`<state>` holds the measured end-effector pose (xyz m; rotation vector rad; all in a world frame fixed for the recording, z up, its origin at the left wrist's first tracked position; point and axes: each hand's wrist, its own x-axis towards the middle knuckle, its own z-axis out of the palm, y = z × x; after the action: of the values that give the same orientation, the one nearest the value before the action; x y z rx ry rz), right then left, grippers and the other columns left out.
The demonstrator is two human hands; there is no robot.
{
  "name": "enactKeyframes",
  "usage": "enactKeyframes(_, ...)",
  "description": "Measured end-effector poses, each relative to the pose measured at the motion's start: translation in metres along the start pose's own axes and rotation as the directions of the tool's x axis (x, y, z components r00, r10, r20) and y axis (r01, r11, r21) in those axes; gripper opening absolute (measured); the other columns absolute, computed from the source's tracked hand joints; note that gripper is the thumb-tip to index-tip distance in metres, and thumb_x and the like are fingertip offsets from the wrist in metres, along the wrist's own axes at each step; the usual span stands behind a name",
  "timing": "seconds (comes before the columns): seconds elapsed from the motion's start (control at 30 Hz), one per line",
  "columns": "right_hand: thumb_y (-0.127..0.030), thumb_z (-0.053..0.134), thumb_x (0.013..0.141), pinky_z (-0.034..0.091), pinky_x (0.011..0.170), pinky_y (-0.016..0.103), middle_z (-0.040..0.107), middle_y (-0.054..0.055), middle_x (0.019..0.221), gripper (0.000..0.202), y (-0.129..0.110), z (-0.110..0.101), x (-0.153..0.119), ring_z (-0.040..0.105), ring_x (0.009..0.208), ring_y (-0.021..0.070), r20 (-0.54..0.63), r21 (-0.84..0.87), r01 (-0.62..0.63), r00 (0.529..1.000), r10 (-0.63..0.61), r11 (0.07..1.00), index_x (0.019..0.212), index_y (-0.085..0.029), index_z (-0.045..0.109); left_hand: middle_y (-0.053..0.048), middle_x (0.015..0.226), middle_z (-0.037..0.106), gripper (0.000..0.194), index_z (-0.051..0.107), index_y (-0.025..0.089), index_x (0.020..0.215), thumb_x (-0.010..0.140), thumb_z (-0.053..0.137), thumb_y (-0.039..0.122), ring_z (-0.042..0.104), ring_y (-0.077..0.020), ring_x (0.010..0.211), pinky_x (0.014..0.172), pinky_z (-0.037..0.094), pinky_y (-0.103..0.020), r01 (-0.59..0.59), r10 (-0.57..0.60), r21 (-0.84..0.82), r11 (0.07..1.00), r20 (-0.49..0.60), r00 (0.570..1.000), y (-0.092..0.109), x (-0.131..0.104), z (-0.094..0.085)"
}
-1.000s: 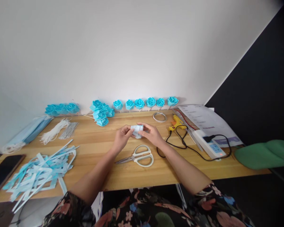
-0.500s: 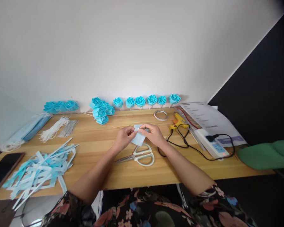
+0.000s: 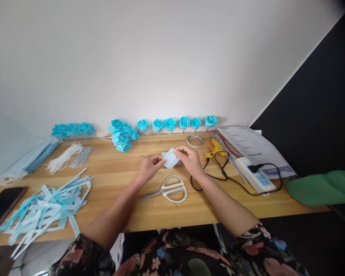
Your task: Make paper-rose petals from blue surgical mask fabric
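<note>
A small pale-blue piece of mask fabric (image 3: 170, 158) is held up between my two hands, above the middle of the table. My left hand (image 3: 151, 167) pinches its left edge between thumb and fingers. At its upper right corner, my right hand (image 3: 190, 159) grips it the same way. Part of another light-blue piece shows behind and below it; whether it is joined cannot be made out. Nearer to me, white-handled scissors (image 3: 169, 190) lie on the wooden table (image 3: 112, 207), blades pointing left.
Blue fabric flowers (image 3: 170, 124) line the wall. On the left lie face masks (image 3: 31, 159), white ear loops (image 3: 63, 156), cut strips (image 3: 50, 209) and a phone (image 3: 5, 207). A wire coil (image 3: 194, 141), yellow glue gun (image 3: 216, 148), cord and power strip (image 3: 255, 176) occupy the right.
The fabric piece has been turned and now lies at a slant, wider between the hands. My right hand has shifted slightly right to its upper corner. The scissors stay put.
</note>
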<state>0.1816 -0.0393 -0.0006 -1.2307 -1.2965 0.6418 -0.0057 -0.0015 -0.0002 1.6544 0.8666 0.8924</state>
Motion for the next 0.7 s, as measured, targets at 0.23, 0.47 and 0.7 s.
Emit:
enactKeyframes(0.23,-0.043,0.066,0.08,0.049,0.063,0.025,0.07,0.002,0.077,0.025,0.0018,0.0012,0.0,0.063,0.069,0.0158,0.001,0.01,-0.001,1.0,0.001,1.0,0.079,-0.018,0.068,-0.001,0.064,0.064,0.024,0.066,0.014,0.072,0.073,0.067,0.038,0.052,-0.011,0.057,0.055,0.037,-0.022,-0.001,0.001,-0.008,1.0,-0.02,1.0,-0.0039,0.0014,0.0005)
enactKeyframes(0.47,-0.042,0.065,0.08,0.048,0.063,0.024,0.069,0.002,0.077,0.025,0.0025,0.0017,-0.0003,0.062,0.068,0.015,0.006,0.023,-0.004,1.0,0.004,1.0,0.08,-0.017,0.067,-0.001,0.062,0.062,0.025,0.065,0.013,0.07,0.072,0.068,0.038,0.049,-0.0096,0.055,0.053,0.035,-0.021,0.02,-0.02,-0.003,1.0,-0.037,0.999,-0.0034,0.0014,0.001)
enactKeyframes(0.7,-0.043,0.067,0.079,0.047,0.061,0.023,0.066,0.0,0.071,0.026,0.0015,0.0016,0.0,0.059,0.064,0.0136,0.005,0.042,-0.017,1.0,0.017,0.999,0.077,-0.018,0.065,-0.001,0.062,0.062,0.027,0.065,0.013,0.07,0.074,0.065,0.039,0.049,-0.0097,0.055,0.054,0.036,-0.021,0.02,-0.02,-0.007,1.0,0.0,1.0,-0.0007,0.0003,0.0007)
